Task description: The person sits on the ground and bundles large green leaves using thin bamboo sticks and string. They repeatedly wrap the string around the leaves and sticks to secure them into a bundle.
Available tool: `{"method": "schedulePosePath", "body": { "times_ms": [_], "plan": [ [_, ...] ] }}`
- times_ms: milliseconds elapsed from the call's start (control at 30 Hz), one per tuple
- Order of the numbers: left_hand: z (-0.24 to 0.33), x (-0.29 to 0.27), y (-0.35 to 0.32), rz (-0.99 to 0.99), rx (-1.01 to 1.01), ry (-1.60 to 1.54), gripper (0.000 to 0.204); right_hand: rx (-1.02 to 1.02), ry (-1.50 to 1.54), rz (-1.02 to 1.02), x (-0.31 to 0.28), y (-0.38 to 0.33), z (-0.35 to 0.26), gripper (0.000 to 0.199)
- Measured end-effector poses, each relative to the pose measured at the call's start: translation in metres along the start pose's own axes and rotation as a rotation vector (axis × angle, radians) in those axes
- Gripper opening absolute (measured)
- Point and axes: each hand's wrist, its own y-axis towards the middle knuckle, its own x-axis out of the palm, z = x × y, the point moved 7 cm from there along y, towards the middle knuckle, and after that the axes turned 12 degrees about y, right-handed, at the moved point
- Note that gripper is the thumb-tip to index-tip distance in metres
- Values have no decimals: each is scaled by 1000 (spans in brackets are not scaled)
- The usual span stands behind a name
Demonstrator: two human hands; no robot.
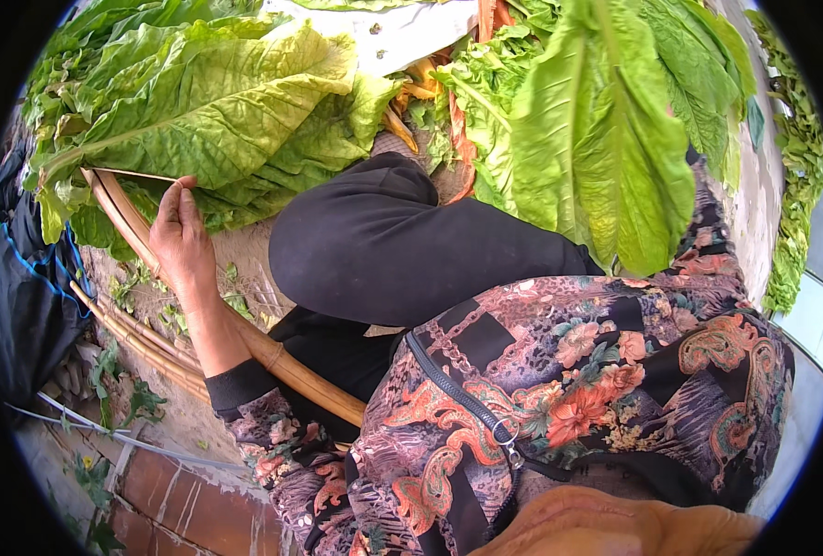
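Observation:
My left hand is closed, thumb and forefinger pinching a thin pale string. The string runs taut from the fingers to the far end of a bamboo pole. That pole slants from beside my lap, under the left wrist, toward large leaves. Broad yellow-green leaves, like tobacco, lie heaped just beyond this hand. On the right, a bunch of big upright green leaves stands in front of my right sleeve. These leaves hide my right hand, so its grip does not show.
More bamboo poles lie on the ground at left, beside a black plastic sheet with blue edging. My bent knee is between the leaf piles. A white sheet and dry orange leaves lie ahead. Brown tiles are at lower left.

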Motion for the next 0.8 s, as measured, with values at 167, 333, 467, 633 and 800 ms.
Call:
{"method": "schedulePosePath", "body": {
  "times_ms": [167,333,467,633,800],
  "plan": [
    [1,1,3,-33,-26,-14,21,-290,-1040,-231,100,50,39,50],
    [26,12,-2,-92,31,-75,37,-596,-781,-312,155,40,-12,59],
    [54,20,-9,-302,-26,-155,72,-611,-130,-601,257,-53,-79,56],
    [124,12,-22,-63,563,572,26,-485,83,-932,391,-115,-103,48],
    [101,-10,-20,165,495,-46,19,-1167,-465,-884,411,-149,-143,31]
  ]
}}
